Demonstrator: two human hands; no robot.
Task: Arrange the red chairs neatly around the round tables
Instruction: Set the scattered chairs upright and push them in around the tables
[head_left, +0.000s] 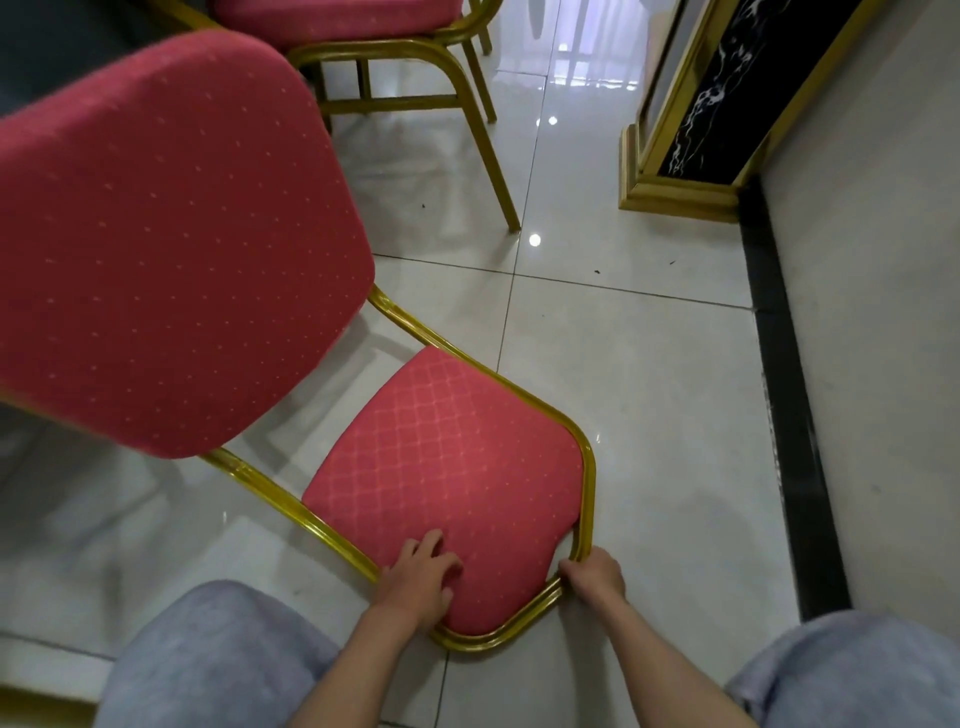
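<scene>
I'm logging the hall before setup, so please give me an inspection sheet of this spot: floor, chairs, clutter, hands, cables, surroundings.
Surface: glossy pale floor tiles with light reflections.
Job's things: near chair, red padding in a gold frame, right in front of the person. A second chair stands beyond it. No round table seen.
Clutter: a few small dark specks on the tiles.
Hands: left hand lies on the near chair's diamond-patterned pad, fingers bent, thumb hidden. Right hand grips the chair's gold frame at the corner.
Cables: nothing seen.
Surroundings: black-and-gold column base; pale wall with dark skirting.
</scene>
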